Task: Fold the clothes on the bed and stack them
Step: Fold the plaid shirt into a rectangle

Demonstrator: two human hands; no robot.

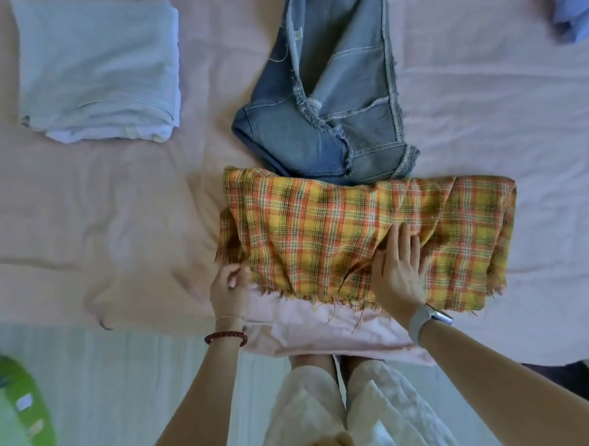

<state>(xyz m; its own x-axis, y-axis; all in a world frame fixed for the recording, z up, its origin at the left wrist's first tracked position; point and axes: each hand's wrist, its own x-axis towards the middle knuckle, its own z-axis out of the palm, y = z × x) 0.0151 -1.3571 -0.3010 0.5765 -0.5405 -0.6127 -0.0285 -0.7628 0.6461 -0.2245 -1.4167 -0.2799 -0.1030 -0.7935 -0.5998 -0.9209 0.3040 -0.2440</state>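
Plaid cloth [365, 239] lies near-centre on bed [115, 215] | my left hand [229, 287] pinches its near-left frayed corner | right hand [398, 268] presses flat mid-cloth | I judge it light, limp; grip corners.

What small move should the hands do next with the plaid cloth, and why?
Probably fold it in half: the left hand pinches the near left corner of the plaid cloth, while the right hand presses flat on its middle, marking a fold line. The cloth is still a long strip.
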